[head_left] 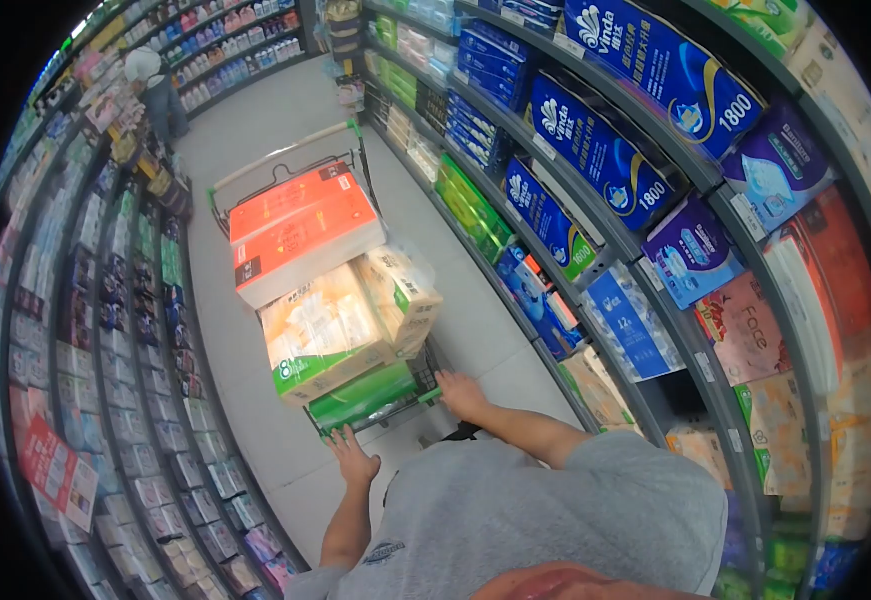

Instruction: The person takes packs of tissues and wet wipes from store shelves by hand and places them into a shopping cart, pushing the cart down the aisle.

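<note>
A shopping cart (307,418) stands directly in front of me in the aisle. My left hand (355,460) is closed over its near left corner, fingers hooked on the edge and thumb held out to the side. At the near right corner, my right hand (463,396) has its fingers curled over the rim. Orange-red tissue packs (300,225) lie at the cart's far end. Closer to me are a cream-and-green tissue pack (325,325), a second cream pack (400,295) and a green pack (370,392).
Blue Vinda packs (595,145) and purple packs (693,250) fill the right shelves. Small packaged goods line the left shelf (120,370), where a red-and-white sign (59,472) sticks out. Another person (155,92) stands far ahead on the left. Pale floor tiles (245,130) run between the shelves.
</note>
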Tool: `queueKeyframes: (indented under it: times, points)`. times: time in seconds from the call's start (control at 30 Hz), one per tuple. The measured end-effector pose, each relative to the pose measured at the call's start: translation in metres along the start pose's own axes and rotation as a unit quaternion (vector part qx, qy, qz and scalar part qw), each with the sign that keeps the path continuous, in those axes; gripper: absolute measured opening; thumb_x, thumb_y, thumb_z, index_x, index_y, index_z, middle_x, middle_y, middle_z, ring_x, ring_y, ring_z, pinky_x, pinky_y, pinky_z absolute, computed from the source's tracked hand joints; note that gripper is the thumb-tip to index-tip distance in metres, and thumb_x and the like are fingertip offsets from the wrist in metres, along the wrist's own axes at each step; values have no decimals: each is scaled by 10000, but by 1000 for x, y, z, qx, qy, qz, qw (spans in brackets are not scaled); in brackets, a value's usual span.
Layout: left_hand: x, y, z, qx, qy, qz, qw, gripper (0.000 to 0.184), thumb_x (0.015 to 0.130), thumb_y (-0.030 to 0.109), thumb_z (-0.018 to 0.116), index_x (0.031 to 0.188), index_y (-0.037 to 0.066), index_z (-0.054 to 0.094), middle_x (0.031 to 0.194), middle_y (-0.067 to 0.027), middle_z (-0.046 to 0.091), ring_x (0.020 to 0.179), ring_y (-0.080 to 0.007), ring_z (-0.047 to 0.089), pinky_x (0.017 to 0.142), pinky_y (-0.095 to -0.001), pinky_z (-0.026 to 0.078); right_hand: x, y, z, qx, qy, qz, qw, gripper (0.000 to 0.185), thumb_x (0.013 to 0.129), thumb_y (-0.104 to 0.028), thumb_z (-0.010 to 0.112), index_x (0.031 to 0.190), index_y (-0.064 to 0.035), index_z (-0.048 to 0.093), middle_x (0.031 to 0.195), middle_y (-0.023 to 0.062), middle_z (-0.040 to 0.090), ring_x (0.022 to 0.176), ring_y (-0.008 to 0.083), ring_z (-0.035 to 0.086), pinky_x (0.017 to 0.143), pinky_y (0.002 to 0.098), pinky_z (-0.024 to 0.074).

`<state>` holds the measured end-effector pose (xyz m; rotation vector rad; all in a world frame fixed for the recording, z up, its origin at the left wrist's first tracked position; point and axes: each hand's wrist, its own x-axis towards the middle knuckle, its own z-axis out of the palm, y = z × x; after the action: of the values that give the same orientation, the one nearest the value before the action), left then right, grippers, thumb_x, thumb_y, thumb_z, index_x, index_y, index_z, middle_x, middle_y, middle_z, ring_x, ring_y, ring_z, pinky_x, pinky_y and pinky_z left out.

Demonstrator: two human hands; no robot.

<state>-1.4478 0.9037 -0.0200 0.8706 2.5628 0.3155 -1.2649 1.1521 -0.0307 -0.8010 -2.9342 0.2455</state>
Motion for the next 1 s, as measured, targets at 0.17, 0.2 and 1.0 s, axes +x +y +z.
queueKeyframes:
  times: [0.17,0.2,1.0]
  points:
    - [39,1,-12,19,0,2,1000,1024,631,202,750,1496,83,215,1551,-230,150,1442,-449,50,1118,-467,328,47,11,2,-64,-69,-14,995,585,787,-308,683,1289,-53,524,1266,107,567,1067,287,562,833,413,475]
    - [46,-3,-6,27,19,4,999,1023,631,205,755,1497,95,221,1552,-225,154,1444,-439,58,1107,-466,346,59,17,3,-53,-58,-37,996,572,766,-348,699,1244,-64,563,1214,99,600,1068,281,562,825,428,473]
    - [236,59,-43,-55,-40,-164,984,985,619,333,809,1475,172,349,1569,-208,151,1447,-430,40,1179,-476,179,302,114,-22,83,-167,-151,971,540,658,-435,801,1048,-132,583,897,97,678,932,302,638,773,488,458]
